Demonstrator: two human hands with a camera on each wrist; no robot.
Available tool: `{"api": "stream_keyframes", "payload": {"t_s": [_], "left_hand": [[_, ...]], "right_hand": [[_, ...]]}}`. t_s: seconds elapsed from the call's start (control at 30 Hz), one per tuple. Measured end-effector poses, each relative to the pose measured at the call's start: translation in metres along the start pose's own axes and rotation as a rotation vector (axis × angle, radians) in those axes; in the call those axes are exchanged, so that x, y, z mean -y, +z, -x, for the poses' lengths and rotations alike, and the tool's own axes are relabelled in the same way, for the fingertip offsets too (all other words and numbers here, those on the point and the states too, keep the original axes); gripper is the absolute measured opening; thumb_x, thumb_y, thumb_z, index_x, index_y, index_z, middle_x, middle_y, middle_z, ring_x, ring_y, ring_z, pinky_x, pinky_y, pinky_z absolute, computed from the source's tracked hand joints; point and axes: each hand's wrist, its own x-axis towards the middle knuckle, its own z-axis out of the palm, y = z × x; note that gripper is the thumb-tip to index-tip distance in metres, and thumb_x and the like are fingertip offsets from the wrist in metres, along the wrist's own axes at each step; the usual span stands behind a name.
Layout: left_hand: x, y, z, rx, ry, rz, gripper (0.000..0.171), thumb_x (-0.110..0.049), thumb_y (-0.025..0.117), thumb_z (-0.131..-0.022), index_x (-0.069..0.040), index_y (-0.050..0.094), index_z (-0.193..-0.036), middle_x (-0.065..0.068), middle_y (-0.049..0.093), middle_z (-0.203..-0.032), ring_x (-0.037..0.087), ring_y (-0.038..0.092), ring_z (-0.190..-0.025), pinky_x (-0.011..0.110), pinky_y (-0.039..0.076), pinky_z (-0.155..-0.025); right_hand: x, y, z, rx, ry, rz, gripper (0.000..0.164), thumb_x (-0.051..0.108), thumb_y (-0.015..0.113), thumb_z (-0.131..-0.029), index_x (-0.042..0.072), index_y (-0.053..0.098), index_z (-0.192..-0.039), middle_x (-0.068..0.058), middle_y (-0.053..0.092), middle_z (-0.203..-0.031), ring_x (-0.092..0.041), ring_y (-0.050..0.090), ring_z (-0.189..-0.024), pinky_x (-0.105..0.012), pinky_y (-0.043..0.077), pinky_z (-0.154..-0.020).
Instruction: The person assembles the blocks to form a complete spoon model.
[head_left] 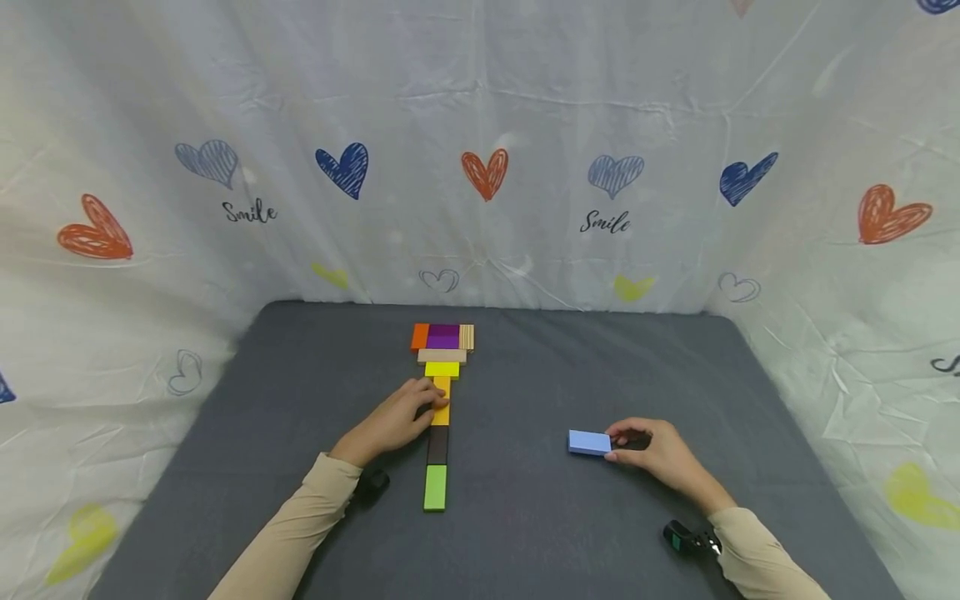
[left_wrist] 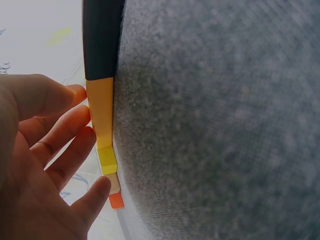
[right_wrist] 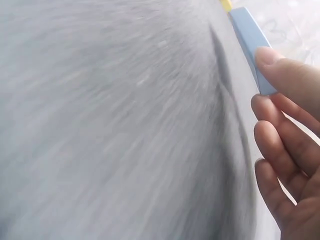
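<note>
My right hand [head_left: 660, 457] pinches one end of a light blue block [head_left: 588, 442] between thumb and fingers. In the right wrist view the blue block [right_wrist: 250, 45] appears raised off the cloth, with a shadow beside it. My left hand [head_left: 397, 417] rests its fingertips on an amber block [head_left: 442, 412], without curling round it; the left wrist view shows these fingers [left_wrist: 75, 122] spread and relaxed. The amber block lies in a column between a yellow block [head_left: 442, 369] and a black block [head_left: 437, 445]. A green block [head_left: 435, 487] ends the column at the near side.
Beyond the yellow block lies a beige block [head_left: 442, 357]. Farther back are an orange block [head_left: 420, 337], a purple piece [head_left: 443, 337] and a striped wooden piece [head_left: 467, 337] side by side. All lie on a grey cloth-covered table [head_left: 525, 533], before a white curtain [head_left: 540, 100] printed with hearts.
</note>
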Motion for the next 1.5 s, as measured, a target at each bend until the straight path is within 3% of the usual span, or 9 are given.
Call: {"api": "stream_keyframes", "payload": {"t_s": [0.27,0.6,0.9,1.13,1.5], "left_hand": [[0.003,0.001,-0.001,0.004,-0.005,0.000,0.017,-0.011,0.061,-0.097,-0.013,0.072,-0.110,0.001,0.061,-0.122,0.020,0.054,-0.114,0.041,0.050,-0.101],[0.002,0.000,-0.001,0.010,-0.004,-0.005,0.019,-0.010,0.061,-0.097,-0.012,0.072,-0.111,0.002,0.061,-0.122,0.020,0.054,-0.113,0.041,0.050,-0.101],[0.002,0.000,-0.001,0.004,0.011,-0.001,0.018,-0.009,0.061,-0.096,-0.011,0.073,-0.109,0.003,0.062,-0.121,0.022,0.054,-0.115,0.043,0.049,-0.102],[0.000,0.000,-0.001,-0.004,0.025,-0.011,0.018,-0.009,0.061,-0.096,-0.012,0.073,-0.109,0.003,0.062,-0.119,0.023,0.055,-0.114,0.043,0.049,-0.101],[0.002,0.000,-0.001,-0.016,0.031,-0.009,0.019,-0.008,0.061,-0.096,-0.011,0.073,-0.110,0.002,0.062,-0.119,0.021,0.055,-0.111,0.042,0.050,-0.099]], "right_hand": [[0.017,0.022,-0.055,0.005,-0.051,-0.109,0.030,0.031,0.087,-0.074,0.023,0.075,-0.100,0.000,0.073,-0.092,-0.007,0.064,-0.080,-0.022,0.053,-0.071],[0.050,0.058,-0.144,-0.013,-0.110,-0.218,0.028,0.027,0.086,-0.077,0.016,0.076,-0.101,-0.007,0.073,-0.092,-0.014,0.064,-0.080,-0.024,0.052,-0.070],[0.084,0.083,-0.224,-0.025,-0.120,-0.202,0.026,0.027,0.081,-0.082,0.014,0.074,-0.103,-0.006,0.073,-0.096,-0.015,0.066,-0.082,-0.026,0.054,-0.073],[0.102,0.102,-0.258,-0.010,-0.099,-0.183,0.026,0.022,0.075,-0.089,0.008,0.072,-0.110,-0.012,0.071,-0.106,-0.023,0.067,-0.093,-0.031,0.056,-0.081],[0.109,0.125,-0.282,-0.049,-0.054,-0.090,0.028,0.015,0.073,-0.090,-0.001,0.070,-0.114,-0.016,0.072,-0.106,-0.028,0.068,-0.097,-0.037,0.058,-0.084]]}}
